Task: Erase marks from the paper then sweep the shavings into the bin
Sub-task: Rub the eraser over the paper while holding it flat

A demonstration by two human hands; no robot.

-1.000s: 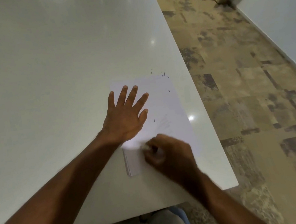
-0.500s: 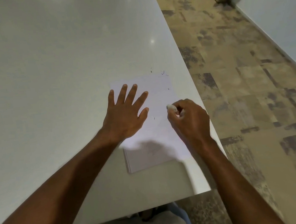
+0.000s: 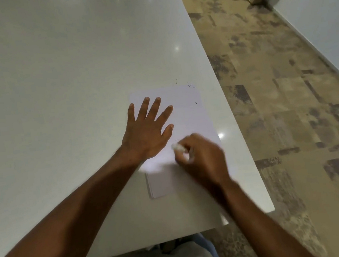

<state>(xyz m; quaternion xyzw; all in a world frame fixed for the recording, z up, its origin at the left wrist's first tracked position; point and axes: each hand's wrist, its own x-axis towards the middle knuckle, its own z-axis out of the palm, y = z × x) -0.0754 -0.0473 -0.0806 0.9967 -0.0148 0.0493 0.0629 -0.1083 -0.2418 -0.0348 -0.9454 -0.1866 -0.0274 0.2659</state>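
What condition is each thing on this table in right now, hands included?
White sheet of paper: flat on the table, pinned by the left hand.
Left hand: open, fingers spread, pressing on the paper.
Right hand: curled round the eraser, blurred.
Small white eraser: gripped, tip at the paper.
Dark eraser shavings: scattered loose at the paper's far corner.
Glossy white table: bears the paper.

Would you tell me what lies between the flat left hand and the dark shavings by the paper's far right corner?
In the head view, only bare white paper lies between the left hand and the shavings.
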